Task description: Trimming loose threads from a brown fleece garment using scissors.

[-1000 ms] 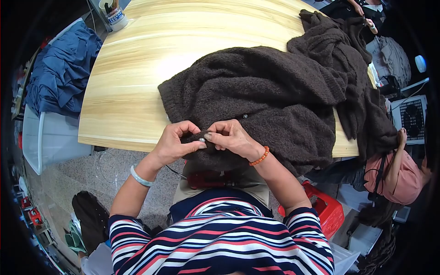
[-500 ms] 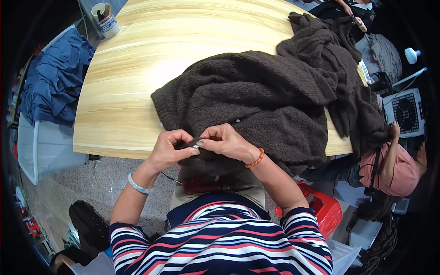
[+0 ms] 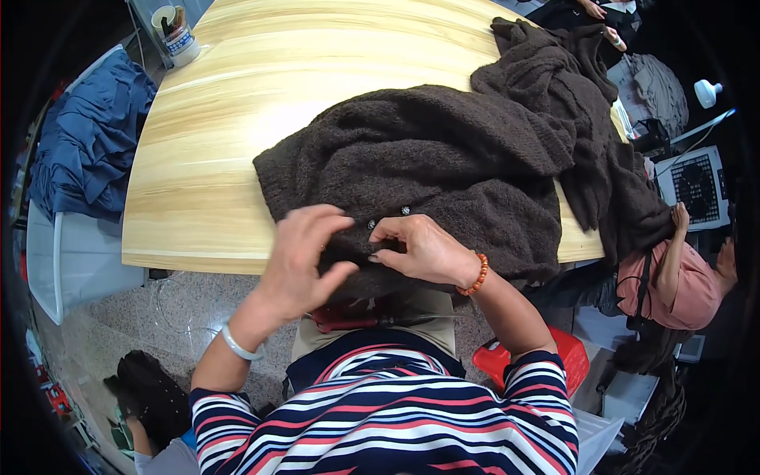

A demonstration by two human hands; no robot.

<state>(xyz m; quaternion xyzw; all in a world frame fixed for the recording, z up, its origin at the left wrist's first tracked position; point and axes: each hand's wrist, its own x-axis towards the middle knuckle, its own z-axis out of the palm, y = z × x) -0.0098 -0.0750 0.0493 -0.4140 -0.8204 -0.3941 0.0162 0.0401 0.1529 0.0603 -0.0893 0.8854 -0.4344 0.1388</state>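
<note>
A dark brown knit cardigan (image 3: 427, 150) lies bunched across the table, its near edge hanging over the front toward my lap. Two small shiny buttons (image 3: 406, 210) show on it, one of them just above my right fingertips. My left hand (image 3: 301, 257) is open over the cardigan's near left part, thumb and fingers spread and a little blurred, nothing held. To its right, my right hand (image 3: 423, 249) has its fingers curled, with dark knit between thumb and forefinger. Its other fingertips are hidden.
The wooden table (image 3: 214, 158) bears a cup of tools (image 3: 184, 46) at far left. Blue cloth (image 3: 91, 134) fills a white bin on the left. At right, a person in pink (image 3: 673, 285) touches more brown knit. A red plastic stool (image 3: 566, 356) stands by my right elbow.
My hands have parted: the left has let go of the knit and spread its fingers, while the right has shifted right. A second button now shows where the hands were pinching.
</note>
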